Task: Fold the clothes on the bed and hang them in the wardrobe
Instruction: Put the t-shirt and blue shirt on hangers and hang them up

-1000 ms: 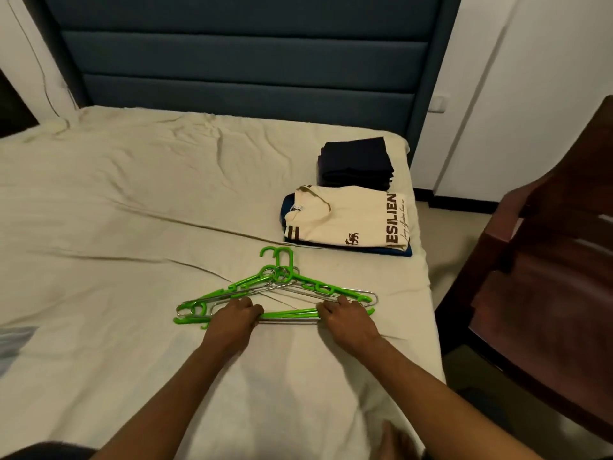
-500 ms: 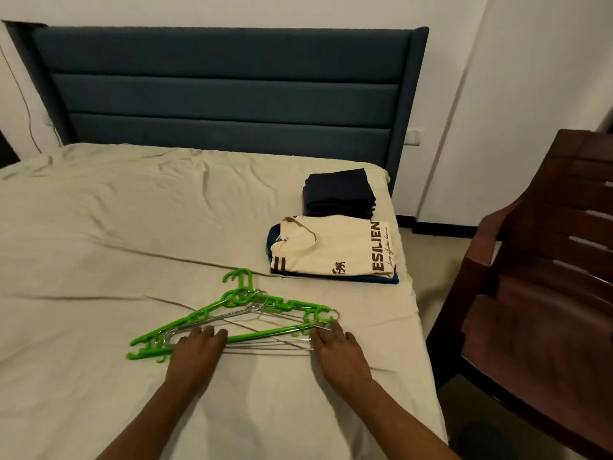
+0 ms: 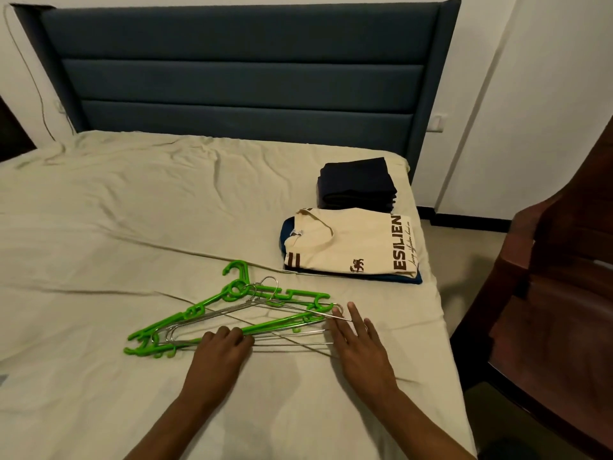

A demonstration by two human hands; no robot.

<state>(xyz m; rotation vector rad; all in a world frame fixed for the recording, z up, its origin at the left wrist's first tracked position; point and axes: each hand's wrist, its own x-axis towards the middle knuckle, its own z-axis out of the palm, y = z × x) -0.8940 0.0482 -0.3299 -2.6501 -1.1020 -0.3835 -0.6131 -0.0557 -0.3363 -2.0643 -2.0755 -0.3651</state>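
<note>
The main risk we see is a tangle. The green plastic hangers [image 3: 232, 307] and the wire hangers [image 3: 252, 327] lie interlocked in one heap near the foot of the bed [image 3: 116, 210], hooks crossing. If we lift one, the others will likely come up with it, then drop or snag the sheet. A dragged wire tip could also catch the folded cream shirt [image 3: 348, 244], which sits on a dark blue garment [image 3: 416, 278] close to the bed's right edge; a nudge there might send the stack to the floor. The folded navy pile [image 3: 356, 182] just beyond it sits nearer the headboard [image 3: 238, 78] and looks safer.

Our left hand [image 3: 220, 355] rests on the heap with fingers [image 3: 238, 336] curled over the lower bars; we cannot tell whether they truly grip. Our right hand [image 3: 360, 346] lies flat, fingers [image 3: 356, 315] straight and slightly spread, tips touching the wire ends, holding nothing.
</note>
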